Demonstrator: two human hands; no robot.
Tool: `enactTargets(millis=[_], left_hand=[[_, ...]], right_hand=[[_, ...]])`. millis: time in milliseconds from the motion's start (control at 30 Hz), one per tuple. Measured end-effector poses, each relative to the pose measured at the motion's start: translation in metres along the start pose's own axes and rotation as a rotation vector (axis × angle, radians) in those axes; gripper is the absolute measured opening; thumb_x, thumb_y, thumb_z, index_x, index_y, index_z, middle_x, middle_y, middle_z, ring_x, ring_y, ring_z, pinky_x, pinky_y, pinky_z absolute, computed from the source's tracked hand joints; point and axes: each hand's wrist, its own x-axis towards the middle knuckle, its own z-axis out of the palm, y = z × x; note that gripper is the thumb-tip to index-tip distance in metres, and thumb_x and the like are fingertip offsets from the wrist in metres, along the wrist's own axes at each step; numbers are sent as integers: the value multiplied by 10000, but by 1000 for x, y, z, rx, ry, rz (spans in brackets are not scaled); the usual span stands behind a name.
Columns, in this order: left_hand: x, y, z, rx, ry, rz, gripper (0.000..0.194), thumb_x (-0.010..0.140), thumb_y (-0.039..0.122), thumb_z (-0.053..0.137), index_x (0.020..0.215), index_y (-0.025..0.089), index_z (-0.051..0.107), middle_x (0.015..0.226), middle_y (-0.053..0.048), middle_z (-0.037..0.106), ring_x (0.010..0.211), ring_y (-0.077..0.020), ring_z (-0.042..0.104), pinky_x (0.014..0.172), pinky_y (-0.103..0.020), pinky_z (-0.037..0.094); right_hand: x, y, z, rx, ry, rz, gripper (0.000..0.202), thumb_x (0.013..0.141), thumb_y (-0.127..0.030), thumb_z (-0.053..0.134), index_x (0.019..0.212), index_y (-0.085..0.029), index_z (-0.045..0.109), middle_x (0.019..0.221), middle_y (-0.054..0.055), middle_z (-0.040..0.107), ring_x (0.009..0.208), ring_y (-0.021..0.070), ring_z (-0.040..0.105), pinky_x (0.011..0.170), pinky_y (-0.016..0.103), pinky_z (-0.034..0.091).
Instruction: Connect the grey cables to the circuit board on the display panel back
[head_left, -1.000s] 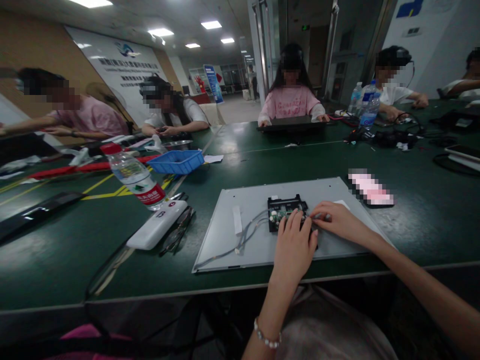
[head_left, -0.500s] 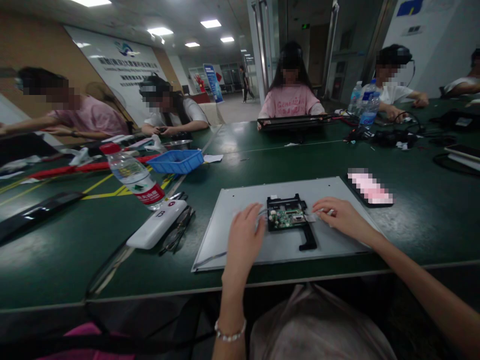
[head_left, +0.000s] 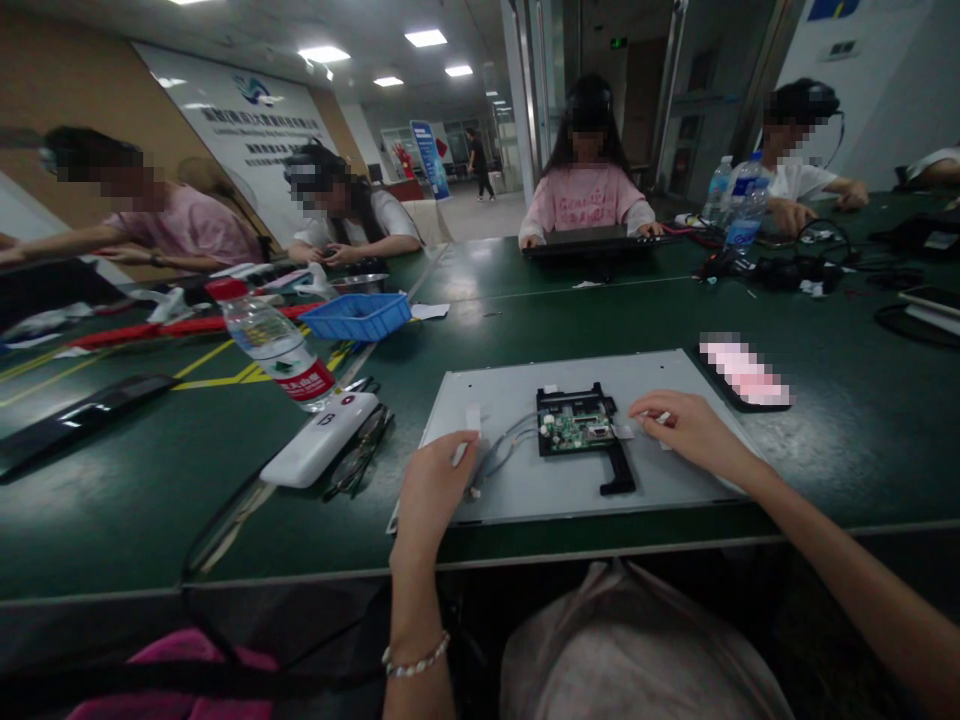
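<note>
A green circuit board point(head_left: 581, 430) sits in a black plastic frame point(head_left: 619, 470) on a flat grey panel point(head_left: 517, 385). Grey cables point(head_left: 504, 447) run leftward from the board, their loose end lying beside my left hand. My left hand point(head_left: 435, 485) is closed over the panel's left part, fingertips touching a white strip point(head_left: 472, 417); whether it grips the strip is unclear. Right of the board, my right hand point(head_left: 686, 430) is closed in a pinch, with a small whitish bit showing between its fingers. A clear tab point(head_left: 624, 432) lies between that hand and the board.
Left of the panel are a white power bank point(head_left: 321, 440), glasses point(head_left: 361, 455), a water bottle point(head_left: 277, 350) and a blue basket point(head_left: 356, 318). A phone point(head_left: 742, 370) lies at the panel's right corner. Several people sit around the green table point(head_left: 480, 300).
My left hand has moved left and toward me, away from the board, uncovering the cables and the white strip. My right hand stays almost in place. The person opposite has lowered a dark panel.
</note>
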Motion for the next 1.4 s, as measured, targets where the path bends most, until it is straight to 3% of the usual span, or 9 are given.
enactTargets(millis=[167, 367, 567, 733, 967, 1100, 1200, 1400], left_hand=[[-13, 24, -4, 122, 177, 157, 217, 899, 267, 483, 963, 191, 675, 1031, -76, 712, 984, -234, 654, 925, -372, 466], [-30, 49, 6, 130, 98, 202, 168, 880, 184, 496, 914, 188, 661, 999, -74, 710, 1002, -232, 637, 932, -388, 456], [-38, 47, 8, 34, 158, 171, 190, 922, 271, 482, 972, 182, 642, 996, -64, 703, 954, -220, 638, 916, -390, 457], [-37, 35, 4, -36, 210, 79, 249, 946, 283, 423, 1041, 181, 631, 1036, -71, 691, 974, -224, 634, 898, -376, 474], [-30, 24, 21, -39, 86, 140, 324, 924, 201, 399, 1214, 178, 543, 1197, -84, 630, 1127, -223, 575, 990, -387, 446], [-30, 22, 26, 42, -1, 79, 342, 929, 228, 400, 1248, 182, 513, 1189, -89, 641, 1104, -248, 588, 979, -417, 449], [-30, 22, 26, 101, -34, 77, 346, 933, 221, 389, 1261, 182, 493, 1239, -86, 622, 1098, -238, 600, 1055, -438, 376], [-26, 27, 26, 159, -68, 43, 320, 931, 201, 389, 1236, 167, 481, 1225, -95, 628, 1045, -236, 636, 1064, -454, 344]], right_hand=[[1, -29, 3, -18, 94, -79, 186, 879, -223, 516, 959, -210, 682, 1003, 47, 683, 837, 170, 633, 647, 280, 512], [3, -78, 39, -36, 3, -255, 225, 907, -163, 472, 1036, -196, 653, 1085, 58, 665, 989, 175, 617, 898, 335, 494], [5, -106, 70, -135, -106, -331, 255, 899, -164, 489, 1121, -178, 615, 1187, 85, 626, 1100, 212, 573, 960, 374, 475], [6, -117, 85, -181, -154, -358, 287, 885, -146, 502, 1161, -142, 580, 1211, 110, 608, 1130, 223, 551, 975, 375, 468], [5, -120, 104, -191, -301, -479, 377, 875, -279, 577, 1189, -72, 556, 1209, 155, 607, 1183, 255, 521, 1029, 381, 421], [-1, -115, 105, -162, -330, -469, 586, 870, -462, 558, 1290, -58, 497, 1342, 176, 530, 1260, 278, 466, 1077, 399, 366], [-8, -116, 105, -147, -331, -436, 732, 840, -561, 547, 1356, -54, 436, 1415, 186, 459, 1308, 291, 415, 1105, 422, 323], [-23, -121, 110, -170, -323, -381, 793, 815, -587, 561, 1383, -57, 403, 1445, 199, 416, 1338, 294, 375, 1124, 434, 290]])
